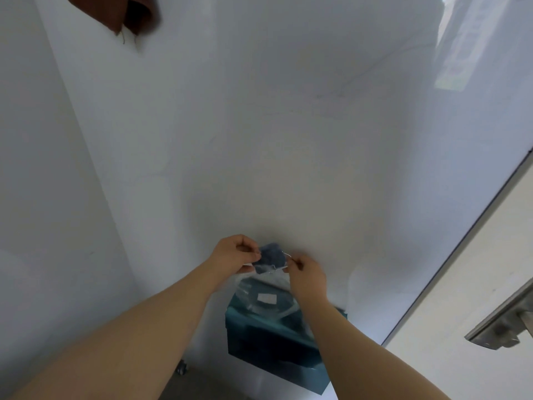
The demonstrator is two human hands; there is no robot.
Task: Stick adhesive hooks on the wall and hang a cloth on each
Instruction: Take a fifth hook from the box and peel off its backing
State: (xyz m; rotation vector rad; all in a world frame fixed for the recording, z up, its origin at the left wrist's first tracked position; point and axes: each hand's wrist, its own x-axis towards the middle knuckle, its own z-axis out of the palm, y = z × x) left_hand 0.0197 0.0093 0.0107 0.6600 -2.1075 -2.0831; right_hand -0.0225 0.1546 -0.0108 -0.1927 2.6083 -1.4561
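A small clear adhesive hook pad (271,259) with a thin metal hook is held in front of the white wall (259,125), low in the view. My left hand (235,252) pinches its left edge. My right hand (308,274) pinches its right side near the wire hook. Both arms reach forward from below. A brown cloth (127,13) hangs on the wall at the top left, partly cut off by the frame.
Below my hands a teal box (274,342) holds a clear plastic bag (259,298) with a white label. A grey frame edge (461,241) runs diagonally at the right, with a metal bracket (501,324) beyond it. A wall corner lies at the left.
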